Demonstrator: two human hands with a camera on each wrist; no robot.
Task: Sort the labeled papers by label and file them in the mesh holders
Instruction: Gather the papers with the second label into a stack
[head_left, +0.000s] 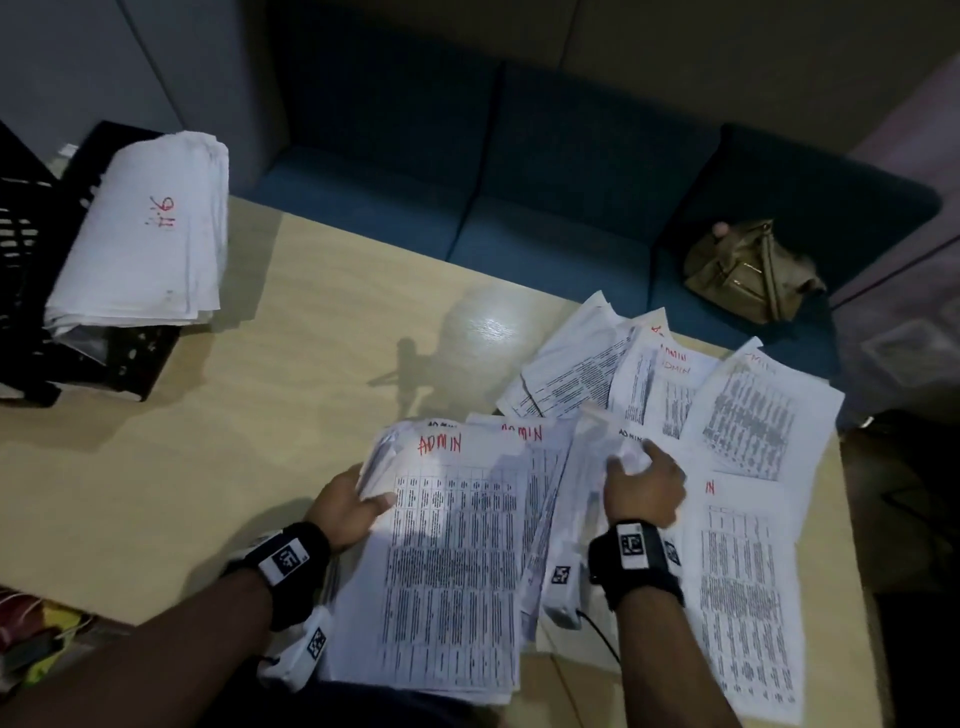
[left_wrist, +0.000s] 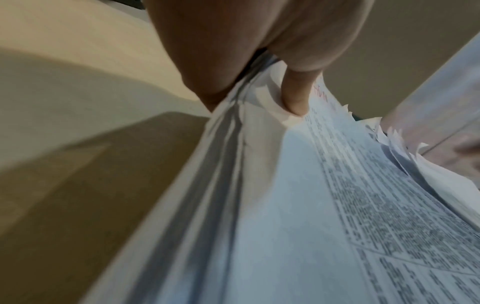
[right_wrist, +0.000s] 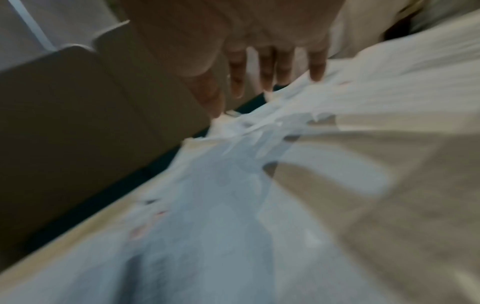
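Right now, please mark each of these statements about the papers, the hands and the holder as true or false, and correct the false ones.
1. The left hand grips a stack of papers whose top sheet is marked ADMIN in red. True.
2. The right hand rests empty on bare table. False: it is on the loose sheets beside the stack, fingers curled into them.
3. A bundle of papers lies on the black holder at the far left. True.
4. The bag stands on the table. False: it sits on the blue sofa behind the table.
5. More sheets lie spread out to the right. True.
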